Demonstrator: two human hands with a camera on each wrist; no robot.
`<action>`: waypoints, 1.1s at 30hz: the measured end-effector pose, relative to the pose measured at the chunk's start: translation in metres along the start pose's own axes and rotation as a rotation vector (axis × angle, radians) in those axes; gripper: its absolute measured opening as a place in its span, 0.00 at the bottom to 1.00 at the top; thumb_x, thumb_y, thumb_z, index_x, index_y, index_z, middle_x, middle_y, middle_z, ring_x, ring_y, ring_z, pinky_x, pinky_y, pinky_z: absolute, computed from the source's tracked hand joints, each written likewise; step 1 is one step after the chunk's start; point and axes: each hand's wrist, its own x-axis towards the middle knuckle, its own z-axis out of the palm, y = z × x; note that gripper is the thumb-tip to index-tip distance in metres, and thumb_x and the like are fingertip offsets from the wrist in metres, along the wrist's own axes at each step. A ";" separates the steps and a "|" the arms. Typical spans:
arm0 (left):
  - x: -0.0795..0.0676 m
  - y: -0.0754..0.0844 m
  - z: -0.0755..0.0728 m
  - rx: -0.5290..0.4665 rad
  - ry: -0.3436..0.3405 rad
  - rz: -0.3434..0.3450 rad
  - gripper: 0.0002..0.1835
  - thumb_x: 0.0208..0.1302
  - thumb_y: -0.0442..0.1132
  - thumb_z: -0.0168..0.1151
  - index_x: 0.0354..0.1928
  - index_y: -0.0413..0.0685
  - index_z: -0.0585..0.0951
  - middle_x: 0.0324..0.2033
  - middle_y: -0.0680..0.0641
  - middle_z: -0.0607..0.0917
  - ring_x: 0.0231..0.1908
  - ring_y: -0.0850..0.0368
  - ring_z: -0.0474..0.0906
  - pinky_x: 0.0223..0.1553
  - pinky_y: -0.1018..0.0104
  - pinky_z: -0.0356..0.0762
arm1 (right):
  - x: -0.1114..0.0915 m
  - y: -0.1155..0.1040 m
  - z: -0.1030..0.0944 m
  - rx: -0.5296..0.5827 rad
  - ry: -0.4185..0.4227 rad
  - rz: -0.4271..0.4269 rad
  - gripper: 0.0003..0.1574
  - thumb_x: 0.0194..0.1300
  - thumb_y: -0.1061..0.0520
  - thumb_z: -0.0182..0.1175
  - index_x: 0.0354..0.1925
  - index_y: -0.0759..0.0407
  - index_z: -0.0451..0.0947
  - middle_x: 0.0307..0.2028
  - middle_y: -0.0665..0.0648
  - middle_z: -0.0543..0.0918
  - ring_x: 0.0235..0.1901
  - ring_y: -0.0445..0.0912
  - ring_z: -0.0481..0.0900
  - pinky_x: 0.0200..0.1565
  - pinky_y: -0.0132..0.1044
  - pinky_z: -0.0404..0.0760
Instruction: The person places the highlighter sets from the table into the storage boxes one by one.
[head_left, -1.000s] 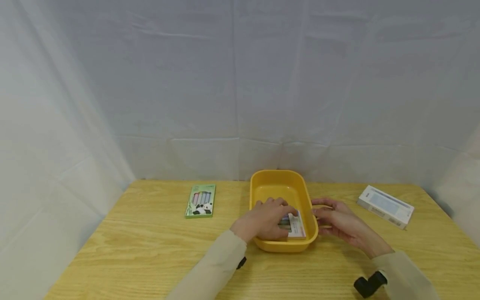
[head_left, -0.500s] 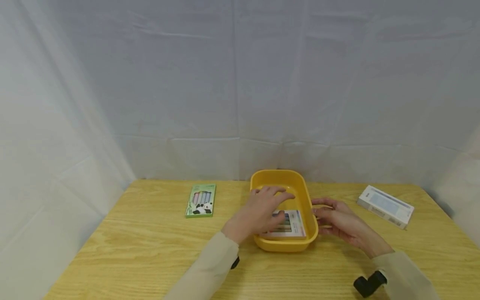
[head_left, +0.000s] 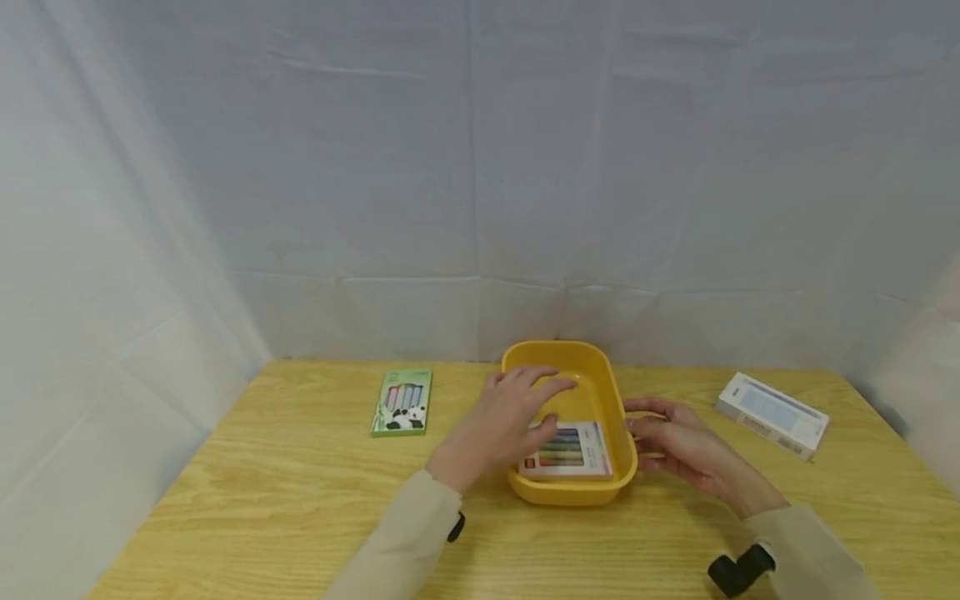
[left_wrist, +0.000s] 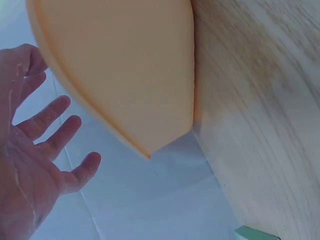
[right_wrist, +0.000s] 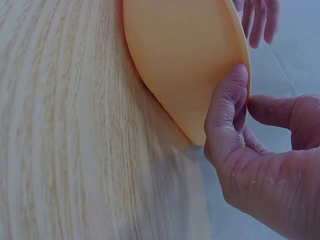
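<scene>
A yellow plastic bin (head_left: 577, 497) stands on the table. Lying flat in its near end is a white box (head_left: 596, 450) with a panel of coloured sticks on top. My left hand (head_left: 498, 421) is over the bin's left side, fingers spread and holding nothing. In the left wrist view those fingers (left_wrist: 60, 132) show beside the bin's rim, apart from one another. My right hand (head_left: 686, 446) pinches the bin's right rim, with thumb and fingers on either side of it, as the right wrist view shows.
A green box (head_left: 401, 402) with a panda and coloured pens on it lies left of the bin. To the right lies a white box (head_left: 772, 414) with a pale blue panel. A white cloth (head_left: 420, 208) hangs behind the wooden table (head_left: 285, 492).
My left hand has let go of the white box in the bin and drawn back to the left, uncovering more of it. The right hand stays at the rim.
</scene>
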 end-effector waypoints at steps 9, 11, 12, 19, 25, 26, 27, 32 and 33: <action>-0.008 -0.009 -0.006 0.022 0.038 -0.022 0.25 0.67 0.52 0.53 0.66 0.67 0.66 0.63 0.51 0.72 0.63 0.51 0.67 0.56 0.43 0.69 | 0.000 0.001 0.000 0.018 -0.005 -0.003 0.37 0.67 0.54 0.56 0.67 0.63 0.54 0.48 0.58 0.82 0.41 0.48 0.83 0.43 0.43 0.84; -0.010 -0.012 -0.007 0.032 0.050 -0.027 0.25 0.66 0.52 0.53 0.66 0.67 0.67 0.63 0.51 0.72 0.62 0.51 0.68 0.55 0.43 0.69 | 0.000 0.000 0.000 0.015 0.000 -0.001 0.37 0.66 0.53 0.57 0.67 0.63 0.54 0.48 0.58 0.82 0.41 0.49 0.83 0.43 0.43 0.84; -0.011 -0.014 -0.007 0.032 0.057 -0.030 0.25 0.66 0.52 0.54 0.65 0.66 0.67 0.63 0.51 0.72 0.62 0.50 0.68 0.55 0.43 0.69 | 0.000 0.000 0.000 0.014 0.002 0.000 0.37 0.66 0.53 0.57 0.67 0.63 0.54 0.48 0.58 0.82 0.41 0.49 0.83 0.43 0.43 0.84; -0.019 -0.025 -0.010 0.088 0.069 -0.084 0.26 0.65 0.53 0.54 0.66 0.67 0.67 0.65 0.50 0.70 0.64 0.47 0.65 0.55 0.41 0.68 | 0.000 0.000 0.000 0.002 0.008 0.003 0.37 0.66 0.53 0.57 0.67 0.63 0.54 0.48 0.59 0.82 0.41 0.49 0.83 0.43 0.43 0.84; -0.027 -0.035 -0.011 0.084 0.107 -0.128 0.27 0.63 0.52 0.58 0.65 0.66 0.69 0.65 0.48 0.69 0.65 0.46 0.63 0.56 0.38 0.65 | 0.000 0.000 -0.001 0.003 0.012 0.003 0.37 0.66 0.53 0.57 0.67 0.63 0.55 0.49 0.59 0.81 0.41 0.49 0.83 0.43 0.43 0.84; -0.029 -0.037 -0.012 0.081 0.109 -0.138 0.27 0.63 0.52 0.58 0.65 0.67 0.68 0.65 0.48 0.69 0.66 0.46 0.62 0.57 0.37 0.64 | 0.000 0.001 -0.001 0.003 0.013 0.004 0.37 0.66 0.53 0.58 0.67 0.63 0.55 0.49 0.59 0.81 0.41 0.49 0.83 0.43 0.43 0.84; -0.031 -0.038 -0.012 0.084 0.110 -0.147 0.27 0.63 0.52 0.58 0.65 0.67 0.68 0.65 0.48 0.69 0.67 0.46 0.61 0.57 0.36 0.63 | -0.001 0.001 -0.001 0.003 0.013 0.004 0.37 0.66 0.53 0.58 0.67 0.63 0.55 0.49 0.59 0.81 0.41 0.49 0.83 0.43 0.43 0.84; -0.037 -0.046 -0.012 0.105 0.082 -0.220 0.29 0.65 0.55 0.54 0.68 0.71 0.64 0.68 0.49 0.65 0.71 0.43 0.53 0.60 0.30 0.57 | -0.002 0.000 -0.001 0.012 0.006 0.003 0.39 0.66 0.53 0.58 0.67 0.63 0.54 0.46 0.57 0.82 0.40 0.47 0.83 0.42 0.41 0.84; -0.038 -0.047 -0.012 0.118 0.078 -0.234 0.29 0.65 0.56 0.54 0.68 0.71 0.63 0.69 0.49 0.64 0.71 0.43 0.53 0.60 0.29 0.57 | -0.002 0.000 -0.001 0.015 0.002 0.000 0.39 0.66 0.53 0.58 0.67 0.64 0.53 0.46 0.56 0.83 0.39 0.47 0.83 0.42 0.41 0.84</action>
